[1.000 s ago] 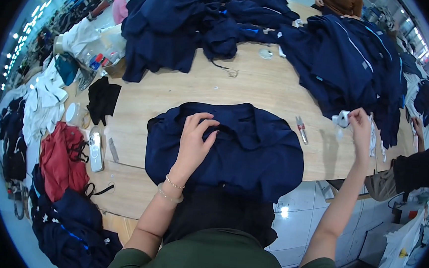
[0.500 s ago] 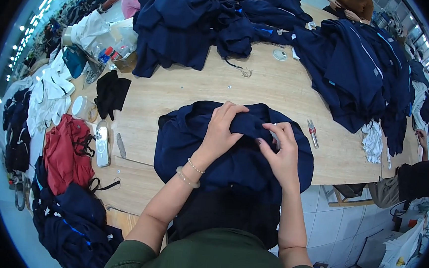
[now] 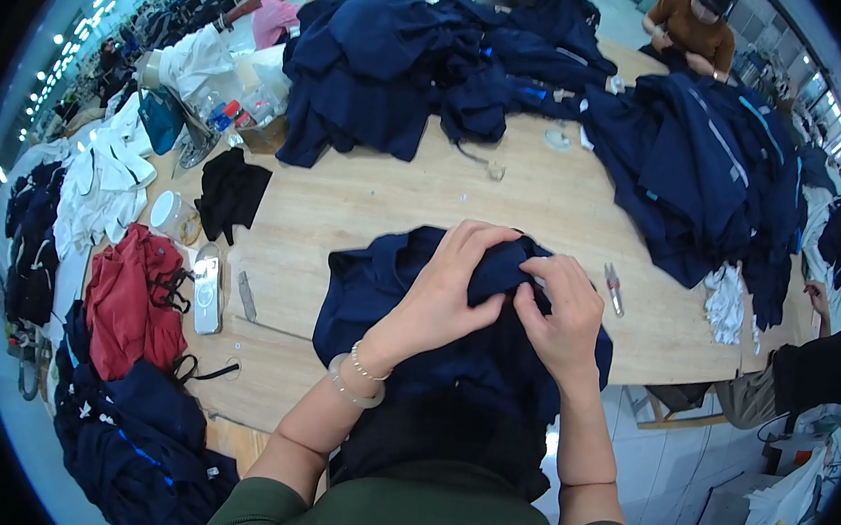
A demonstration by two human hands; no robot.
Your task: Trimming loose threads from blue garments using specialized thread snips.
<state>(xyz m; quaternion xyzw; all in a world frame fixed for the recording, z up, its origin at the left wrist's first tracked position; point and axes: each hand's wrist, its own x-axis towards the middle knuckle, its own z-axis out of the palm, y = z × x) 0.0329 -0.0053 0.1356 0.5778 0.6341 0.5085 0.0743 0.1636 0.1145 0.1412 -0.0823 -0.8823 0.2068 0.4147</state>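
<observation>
1. You are at a long wooden desk (image 3: 395, 202) in a garment workshop, with heaps of dark blue clothing (image 3: 425, 58) across its far side and other people working beyond.
2. Your left hand (image 3: 442, 298) is closed over a bunched fold of the navy garment (image 3: 379, 299); keep that fold pinched firmly so the cloth stays raised.
3. Your right hand (image 3: 563, 316) has thumb and forefinger nipped together on the same ridge of cloth, just beside the left. Whether something small sits between them I cannot tell.
4. The garment lies at the near desk edge in front of you; keep its bulk flat so only the pinched part lifts.
5. The small snips (image 3: 615, 288) lie just right of the garment, near your right hand.
6. White scraps (image 3: 727, 302) sit farther right; red clothing (image 3: 135, 296) lies at your left.
</observation>
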